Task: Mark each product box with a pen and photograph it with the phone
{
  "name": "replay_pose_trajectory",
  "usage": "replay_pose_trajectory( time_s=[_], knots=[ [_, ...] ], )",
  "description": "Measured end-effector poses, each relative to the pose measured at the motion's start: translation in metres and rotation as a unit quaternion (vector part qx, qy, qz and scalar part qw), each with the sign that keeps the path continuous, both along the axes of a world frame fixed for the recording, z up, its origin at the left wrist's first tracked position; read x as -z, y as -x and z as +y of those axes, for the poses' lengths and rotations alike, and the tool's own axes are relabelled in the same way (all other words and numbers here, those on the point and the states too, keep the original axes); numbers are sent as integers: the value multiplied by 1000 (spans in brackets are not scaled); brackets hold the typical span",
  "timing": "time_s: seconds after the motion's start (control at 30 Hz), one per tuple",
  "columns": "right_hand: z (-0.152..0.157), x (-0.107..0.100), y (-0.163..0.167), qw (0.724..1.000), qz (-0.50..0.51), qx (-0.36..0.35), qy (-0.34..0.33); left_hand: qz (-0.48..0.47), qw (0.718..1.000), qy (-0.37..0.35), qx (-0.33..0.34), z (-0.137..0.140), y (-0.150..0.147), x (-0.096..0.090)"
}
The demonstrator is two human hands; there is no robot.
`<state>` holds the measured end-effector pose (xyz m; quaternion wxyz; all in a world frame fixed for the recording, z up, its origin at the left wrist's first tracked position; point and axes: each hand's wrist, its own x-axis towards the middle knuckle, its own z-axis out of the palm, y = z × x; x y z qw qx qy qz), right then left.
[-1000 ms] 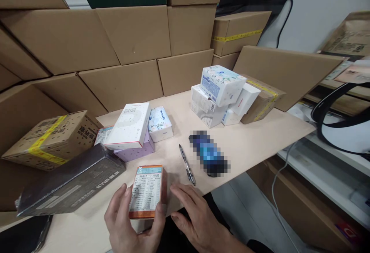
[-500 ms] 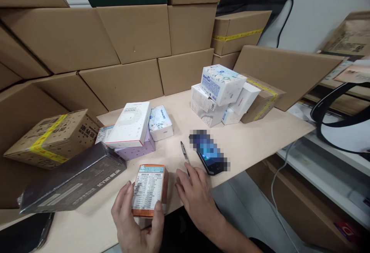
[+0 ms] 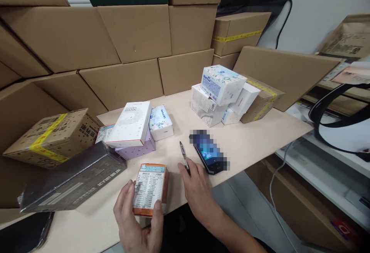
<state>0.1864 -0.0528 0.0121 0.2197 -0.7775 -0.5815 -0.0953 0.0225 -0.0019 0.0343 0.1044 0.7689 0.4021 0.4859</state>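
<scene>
My left hand (image 3: 138, 218) wraps round the near end of a small orange-edged box (image 3: 148, 189), thumb on its right side and fingers along its left. The box's top carries dense printed text under a teal strip. At the pen (image 3: 182, 151), my right hand (image 3: 198, 191) has its thumb and fingers closed round the near end, which they partly hide. The pen lies on the table, its tip pointing away from me. Just right of the pen is a phone (image 3: 208, 154) with a lit, blurred screen.
A white power bank box (image 3: 131, 124) lies on a purple box (image 3: 137, 151), beside a tissue pack (image 3: 160, 124). Behind a dark wrapped box (image 3: 75, 180) is a taped carton (image 3: 52, 137). White packs (image 3: 222, 85) are stacked at the right. Cardboard boxes (image 3: 121, 87) wall the table's (image 3: 185, 110) back.
My right hand has shifted slightly right and its fingers have closed round the pen's near end. My left hand stays on the orange-edged box.
</scene>
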Motion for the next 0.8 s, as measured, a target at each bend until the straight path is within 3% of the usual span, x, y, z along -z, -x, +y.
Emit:
replay_pose_trajectory(
  time_s=[0.13, 0.57, 0.8],
  knots=[
    [2, -2, 0, 1000, 20, -4, 15, 25, 999, -31, 1, 3, 3, 3],
    [10, -6, 1, 999, 12, 9, 41, 5, 999, -37, 8, 2, 0, 1],
    [14, -7, -4, 999, 50, -6, 12, -120, 991, 58, 34, 3, 10, 15]
  ],
)
